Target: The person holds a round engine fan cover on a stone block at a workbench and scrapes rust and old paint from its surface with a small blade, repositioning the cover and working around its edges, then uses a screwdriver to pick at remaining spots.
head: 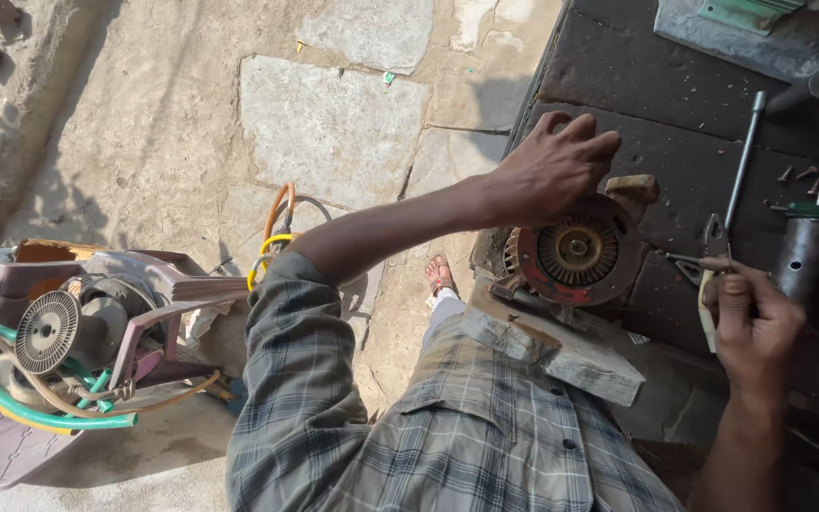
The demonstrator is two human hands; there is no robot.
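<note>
My left hand rests on top of a round red machine housing with a brass-coloured finned wheel inside, which lies on the dark workbench. Its fingers curl over the housing's upper rim, beside a tan block. My right hand is to the right of the housing, fingers closed around the pale handles of a pair of pliers whose jaws point up and left. A long metal rod lies on the bench just above the pliers.
Small screws and a dark metal cylinder lie at the bench's right. A grey stone block sits at the bench's near edge. On the stone floor to the left stand a motor with a fan guard, green hose and orange-yellow cable.
</note>
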